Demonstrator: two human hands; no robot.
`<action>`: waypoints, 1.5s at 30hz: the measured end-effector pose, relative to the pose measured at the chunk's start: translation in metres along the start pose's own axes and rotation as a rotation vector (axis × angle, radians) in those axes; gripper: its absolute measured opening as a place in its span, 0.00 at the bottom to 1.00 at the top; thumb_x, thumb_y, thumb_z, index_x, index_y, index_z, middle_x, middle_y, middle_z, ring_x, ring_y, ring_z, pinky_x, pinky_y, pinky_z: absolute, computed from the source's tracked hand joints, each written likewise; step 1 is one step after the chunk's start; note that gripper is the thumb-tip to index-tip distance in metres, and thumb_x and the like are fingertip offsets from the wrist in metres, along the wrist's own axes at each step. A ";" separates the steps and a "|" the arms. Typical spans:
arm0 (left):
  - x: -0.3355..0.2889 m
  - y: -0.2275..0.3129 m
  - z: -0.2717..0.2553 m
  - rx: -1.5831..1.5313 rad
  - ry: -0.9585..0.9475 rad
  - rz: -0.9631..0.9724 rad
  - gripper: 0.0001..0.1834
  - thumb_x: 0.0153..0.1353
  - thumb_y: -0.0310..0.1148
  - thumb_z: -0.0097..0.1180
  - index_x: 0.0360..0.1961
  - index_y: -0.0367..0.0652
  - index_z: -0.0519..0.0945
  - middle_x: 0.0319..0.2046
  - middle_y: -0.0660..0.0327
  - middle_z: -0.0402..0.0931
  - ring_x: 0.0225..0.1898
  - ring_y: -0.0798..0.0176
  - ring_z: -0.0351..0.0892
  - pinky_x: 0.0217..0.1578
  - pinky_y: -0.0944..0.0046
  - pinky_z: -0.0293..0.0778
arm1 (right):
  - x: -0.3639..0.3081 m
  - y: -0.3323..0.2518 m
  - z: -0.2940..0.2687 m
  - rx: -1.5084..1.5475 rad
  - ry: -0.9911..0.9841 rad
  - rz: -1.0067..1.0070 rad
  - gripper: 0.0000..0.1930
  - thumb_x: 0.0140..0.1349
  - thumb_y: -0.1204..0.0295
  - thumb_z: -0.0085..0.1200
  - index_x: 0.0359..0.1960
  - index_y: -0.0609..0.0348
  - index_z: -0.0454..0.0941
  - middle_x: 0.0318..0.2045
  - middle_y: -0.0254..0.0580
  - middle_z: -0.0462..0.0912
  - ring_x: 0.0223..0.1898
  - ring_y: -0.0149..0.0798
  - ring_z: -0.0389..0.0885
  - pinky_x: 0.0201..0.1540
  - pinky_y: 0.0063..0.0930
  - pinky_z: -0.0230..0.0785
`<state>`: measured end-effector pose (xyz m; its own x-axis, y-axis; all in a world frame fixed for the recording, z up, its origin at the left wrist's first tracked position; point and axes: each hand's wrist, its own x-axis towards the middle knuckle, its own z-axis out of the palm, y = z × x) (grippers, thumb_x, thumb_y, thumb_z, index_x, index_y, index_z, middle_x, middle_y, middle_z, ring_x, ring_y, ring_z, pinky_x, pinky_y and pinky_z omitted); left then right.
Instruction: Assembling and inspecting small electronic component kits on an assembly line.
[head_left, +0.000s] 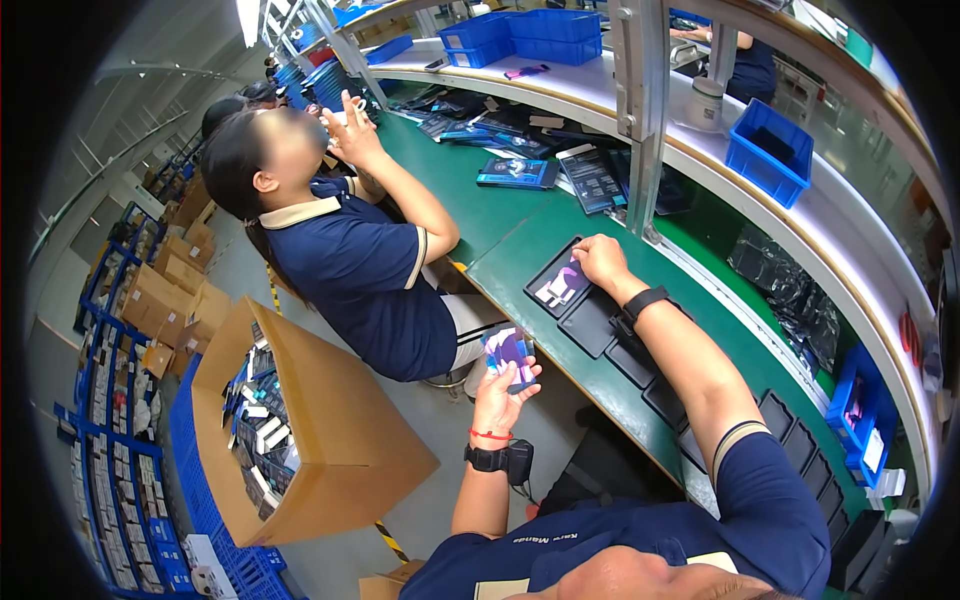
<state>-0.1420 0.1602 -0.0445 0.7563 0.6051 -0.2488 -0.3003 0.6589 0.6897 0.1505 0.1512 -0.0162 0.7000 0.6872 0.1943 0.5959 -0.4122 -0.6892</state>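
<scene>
Across the right side and toward the far left runs a green tabletop [510, 235], with a co-worker [345, 290] in a dark blue shirt seated along its left side. Left and nearer, a large open cardboard box [350, 410] is heaped with small packages. On the tabletop, a row of black trays [588, 328] leads from the middle to the near right; the farthest, a shallow black tray [546, 272], holds purple-and-white flat pieces [558, 287]. The right hand is over this tray's right side, fingers bent down to the pieces; whether it pinches one, I cannot tell. The left hand [500, 400] grips a glossy purple-tinted panel [508, 352], thumb and fingers about its lower part, left of the tabletop's edge with only floor beneath.

The likeliest mishap, I judge, is a drop: the panel looks smooth, and a loosened grip could send it to the floor. Bare fingertips could smudge its face, or bend it if it is thin. In the tray, dragging one piece over another might scratch them, and a sideways push could shift the tray toward the edge.
</scene>
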 end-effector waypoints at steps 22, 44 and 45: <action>0.023 -0.048 0.065 0.241 -0.063 0.173 0.12 0.60 0.26 0.54 0.46 0.40 0.74 0.35 0.66 0.76 0.35 0.71 0.75 0.37 0.70 0.73 | -0.113 0.009 -0.066 0.539 -0.389 0.009 0.09 0.48 0.73 0.63 0.29 0.64 0.80 0.21 0.37 0.80 0.24 0.26 0.75 0.28 0.23 0.67; -0.001 -0.106 0.138 0.295 -0.348 -0.081 0.14 0.60 0.24 0.53 0.48 0.37 0.73 0.37 0.61 0.77 0.36 0.67 0.78 0.37 0.67 0.76 | -0.206 0.058 -0.137 0.445 -0.074 0.175 0.11 0.44 0.74 0.66 0.30 0.62 0.80 0.16 0.32 0.76 0.20 0.22 0.72 0.24 0.21 0.64; 0.000 -0.108 0.137 0.189 -0.364 -0.144 0.14 0.62 0.25 0.50 0.49 0.37 0.71 0.38 0.62 0.76 0.37 0.68 0.77 0.38 0.67 0.75 | -0.210 0.061 -0.139 0.454 -0.072 0.211 0.11 0.44 0.74 0.66 0.31 0.62 0.80 0.16 0.33 0.77 0.20 0.22 0.72 0.24 0.21 0.64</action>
<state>-0.0306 0.0277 -0.0258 0.9485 0.2935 -0.1193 -0.0904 0.6115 0.7860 0.0945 -0.1013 -0.0018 0.7481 0.6633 -0.0193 0.2020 -0.2554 -0.9455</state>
